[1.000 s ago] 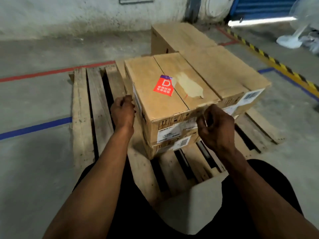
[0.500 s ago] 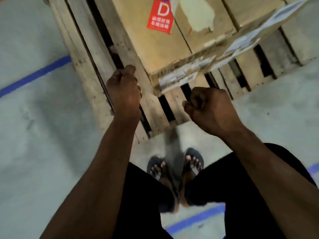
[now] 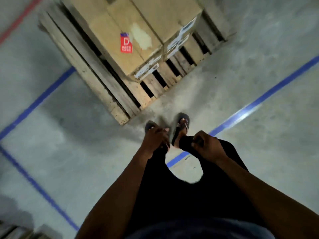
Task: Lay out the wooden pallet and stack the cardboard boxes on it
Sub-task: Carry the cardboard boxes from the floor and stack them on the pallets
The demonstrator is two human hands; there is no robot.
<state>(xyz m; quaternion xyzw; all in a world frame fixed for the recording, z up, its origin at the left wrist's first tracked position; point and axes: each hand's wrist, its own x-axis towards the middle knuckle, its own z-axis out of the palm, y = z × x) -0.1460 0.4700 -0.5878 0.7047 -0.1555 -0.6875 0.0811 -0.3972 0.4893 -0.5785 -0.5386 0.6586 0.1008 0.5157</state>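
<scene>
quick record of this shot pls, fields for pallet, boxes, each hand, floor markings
pallet: wooden pallet flat on the concrete floor, slats bare on its left part
boxes: cardboard boxes sit on the pallet; red label on the top of the near one
left hand: left hand empty, loosely curled, clear of the boxes
right hand: right hand empty, curled, in front of the legs
floor markings: blue lines, one red line
image: motion-blurred
</scene>
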